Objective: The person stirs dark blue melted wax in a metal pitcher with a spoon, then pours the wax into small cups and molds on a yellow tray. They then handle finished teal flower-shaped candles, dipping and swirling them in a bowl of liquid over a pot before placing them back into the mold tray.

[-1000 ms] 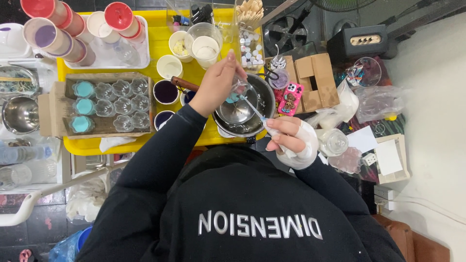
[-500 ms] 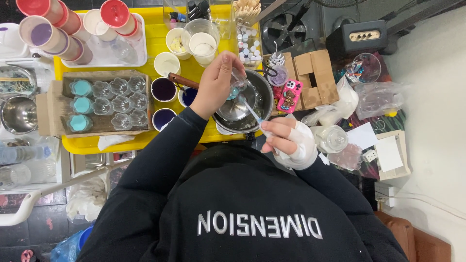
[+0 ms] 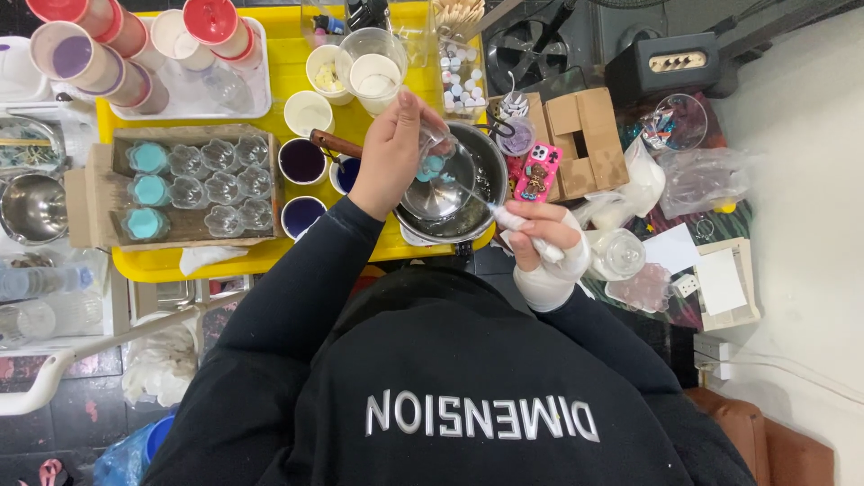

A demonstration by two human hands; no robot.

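My left hand (image 3: 387, 157) grips a small clear glass cup (image 3: 435, 155) with teal stuff in it, tilted over a round metal pot (image 3: 481, 202). My right hand (image 3: 540, 238), wrapped in white at the wrist, holds a thin stick (image 3: 477, 196) whose tip reaches into the pot below the cup. The pot stands at the right end of a yellow tray (image 3: 270, 85). Black sleeves cover both my arms.
A cardboard box (image 3: 90, 193) on the tray holds rows of small glass cups, three filled teal (image 3: 148, 189). Dark purple bowls (image 3: 302, 160) sit between box and pot. Paper cups (image 3: 373, 72), red-lidded tubs (image 3: 211, 22), a pink phone (image 3: 537, 171) and a carton (image 3: 585, 126) crowd around.
My left hand has shifted the glass cup slightly up and tilted it more over the pot. My right hand stays at the pot's near edge with the stick.
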